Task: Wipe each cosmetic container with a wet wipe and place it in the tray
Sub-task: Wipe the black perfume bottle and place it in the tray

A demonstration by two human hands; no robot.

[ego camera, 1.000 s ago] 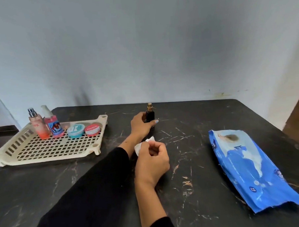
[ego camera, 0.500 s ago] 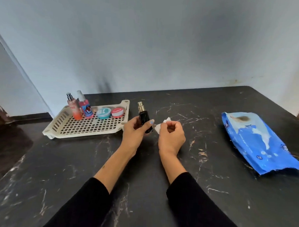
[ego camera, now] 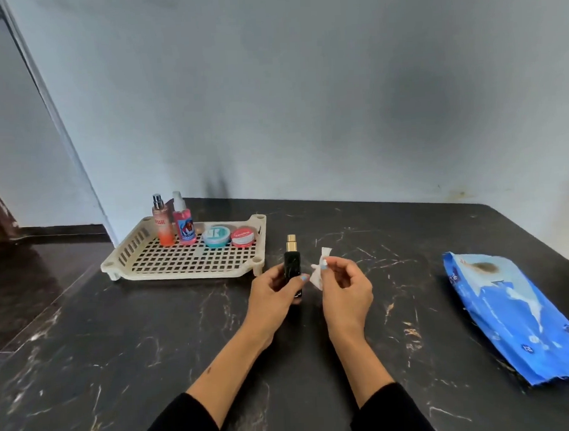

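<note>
Fingers (ego camera: 273,286) around upright black, gold-capped bottle (ego camera: 292,267).

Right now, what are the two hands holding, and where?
The left hand holds the black bottle by its lower body. The right hand pinches the white wipe near its middle.

1. The left hand (ego camera: 273,295) now holds the black bottle (ego camera: 292,269) lifted off the table (ego camera: 119,353) and closer to the person, no longer at the far spot.
2. The right hand (ego camera: 345,291) now sits beside the bottle, with the wipe (ego camera: 320,272) pinched next to it.
</note>
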